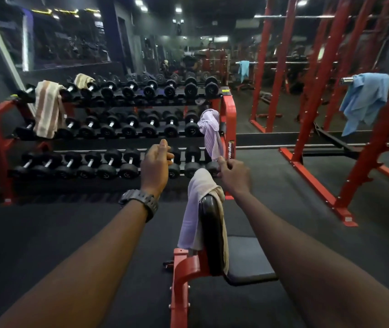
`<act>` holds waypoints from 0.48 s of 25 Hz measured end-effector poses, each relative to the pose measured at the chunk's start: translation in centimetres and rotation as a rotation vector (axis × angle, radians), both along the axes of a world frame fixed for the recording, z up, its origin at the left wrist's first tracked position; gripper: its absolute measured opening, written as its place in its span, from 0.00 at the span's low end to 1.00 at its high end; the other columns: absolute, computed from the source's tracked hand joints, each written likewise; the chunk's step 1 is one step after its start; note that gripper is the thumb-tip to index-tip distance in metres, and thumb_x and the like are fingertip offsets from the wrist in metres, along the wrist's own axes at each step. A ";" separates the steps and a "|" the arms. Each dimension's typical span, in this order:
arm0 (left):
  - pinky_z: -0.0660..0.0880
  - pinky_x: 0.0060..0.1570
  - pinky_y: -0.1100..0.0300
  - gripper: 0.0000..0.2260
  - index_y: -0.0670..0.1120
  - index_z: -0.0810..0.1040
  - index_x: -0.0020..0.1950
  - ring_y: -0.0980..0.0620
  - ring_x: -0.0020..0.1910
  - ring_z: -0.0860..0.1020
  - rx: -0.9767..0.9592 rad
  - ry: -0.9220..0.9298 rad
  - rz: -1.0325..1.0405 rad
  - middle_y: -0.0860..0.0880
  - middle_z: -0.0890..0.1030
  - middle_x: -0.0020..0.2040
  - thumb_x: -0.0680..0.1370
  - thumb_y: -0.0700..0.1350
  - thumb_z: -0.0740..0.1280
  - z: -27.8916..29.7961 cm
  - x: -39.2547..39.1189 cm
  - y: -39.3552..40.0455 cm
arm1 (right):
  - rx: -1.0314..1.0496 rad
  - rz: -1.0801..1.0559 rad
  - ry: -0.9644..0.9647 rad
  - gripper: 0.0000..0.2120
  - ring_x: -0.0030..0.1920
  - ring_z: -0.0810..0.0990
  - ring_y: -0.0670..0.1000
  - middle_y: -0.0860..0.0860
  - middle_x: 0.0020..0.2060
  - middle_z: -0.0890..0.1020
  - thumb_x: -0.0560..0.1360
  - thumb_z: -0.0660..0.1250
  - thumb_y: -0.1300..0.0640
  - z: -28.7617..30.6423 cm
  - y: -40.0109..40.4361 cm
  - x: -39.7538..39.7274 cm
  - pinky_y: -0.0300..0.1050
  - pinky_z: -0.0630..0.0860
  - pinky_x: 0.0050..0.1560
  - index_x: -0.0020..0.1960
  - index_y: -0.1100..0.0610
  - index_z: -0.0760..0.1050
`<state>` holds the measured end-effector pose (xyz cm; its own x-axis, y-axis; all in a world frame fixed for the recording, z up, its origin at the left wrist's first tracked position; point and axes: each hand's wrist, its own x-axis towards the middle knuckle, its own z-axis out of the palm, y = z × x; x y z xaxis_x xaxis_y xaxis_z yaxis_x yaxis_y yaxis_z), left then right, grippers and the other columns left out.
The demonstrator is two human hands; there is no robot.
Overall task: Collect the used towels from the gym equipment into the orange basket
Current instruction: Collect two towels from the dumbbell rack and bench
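Both hands, left hand and right hand, loosely curled and grasping nothing, hover over pale lavender-cream towel draped on bench backrest at 6 o'clock

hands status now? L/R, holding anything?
Left hand: open, fingers loosely curled, holding nothing.
Right hand: loosely curled above the bench towel; no grip visible.

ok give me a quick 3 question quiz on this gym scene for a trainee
1. True or false: the towel on the bench backrest is blue.
2. The striped lilac towel hangs on: A) barbell B) dumbbell rack end C) floor
3. What is on the left wrist?

Key: 1 false, it is pale lilac and cream. 2 B, on the dumbbell rack. 3 a dark watch. Both hands, left and right, hold nothing.
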<state>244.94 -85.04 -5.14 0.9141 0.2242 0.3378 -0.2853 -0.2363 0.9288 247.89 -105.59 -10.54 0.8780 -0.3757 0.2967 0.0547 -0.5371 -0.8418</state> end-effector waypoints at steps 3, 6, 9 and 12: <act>0.79 0.52 0.46 0.19 0.52 0.78 0.45 0.52 0.41 0.80 -0.023 -0.024 -0.119 0.50 0.83 0.42 0.80 0.62 0.54 -1.4 7.3 2.5 | -0.042 -0.065 0.035 0.22 0.42 0.84 0.58 0.53 0.34 0.85 0.80 0.62 0.43 -2.6 3.5 5.5 0.52 0.78 0.46 0.40 0.58 0.81; 0.78 0.50 0.49 0.23 0.53 0.78 0.44 0.51 0.41 0.80 -0.038 0.001 -0.253 0.50 0.83 0.42 0.75 0.68 0.54 -2.6 14.2 5.1 | -0.157 -0.174 0.177 0.23 0.45 0.83 0.61 0.57 0.39 0.86 0.80 0.61 0.40 -4.9 6.2 10.0 0.52 0.78 0.46 0.41 0.58 0.80; 0.76 0.49 0.50 0.23 0.53 0.77 0.43 0.51 0.39 0.79 -0.066 0.012 -0.355 0.50 0.82 0.41 0.74 0.68 0.54 -3.2 19.2 6.0 | -0.192 -0.285 0.250 0.21 0.45 0.82 0.63 0.59 0.41 0.85 0.79 0.63 0.40 -5.9 7.4 12.9 0.50 0.74 0.42 0.37 0.56 0.73; 0.76 0.47 0.52 0.21 0.51 0.77 0.43 0.53 0.37 0.79 -0.068 0.025 -0.429 0.51 0.82 0.39 0.77 0.65 0.54 -4.3 23.0 5.2 | -0.370 -0.316 0.285 0.15 0.52 0.80 0.62 0.57 0.50 0.84 0.77 0.65 0.41 -7.7 8.4 15.4 0.52 0.75 0.48 0.47 0.52 0.77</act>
<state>267.95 -79.83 -9.48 0.9369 -0.1571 0.3124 -0.3220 -0.0390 0.9459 263.26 -97.21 -18.22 0.8043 -0.5494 0.2265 -0.3585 -0.7526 -0.5524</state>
